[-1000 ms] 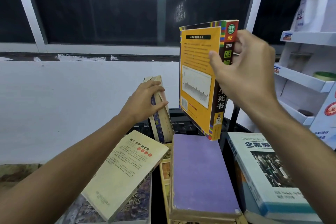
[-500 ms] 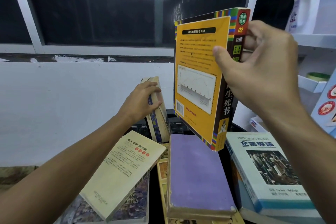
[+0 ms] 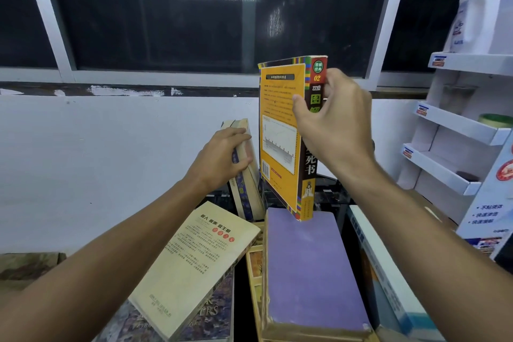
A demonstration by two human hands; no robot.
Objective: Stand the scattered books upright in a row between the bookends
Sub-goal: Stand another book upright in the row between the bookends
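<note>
My right hand (image 3: 336, 122) grips the yellow book (image 3: 280, 130) near its top, thumb on the back cover, fingers (image 3: 331, 82) curled behind the spine; it stands upright, long axis vertical, dark spine with pale characters facing me, bottom corner over the far end of the flat purple book (image 3: 308, 272). Beyond that book's far left corner, my left hand (image 3: 222, 158) clasps the leaning books (image 3: 248, 191), tilted leftward.

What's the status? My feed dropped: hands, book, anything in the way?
Left hand grips leaning books. Right hand grips yellow book, upright, just right of them. Purple book lies flat below it, close.
</note>
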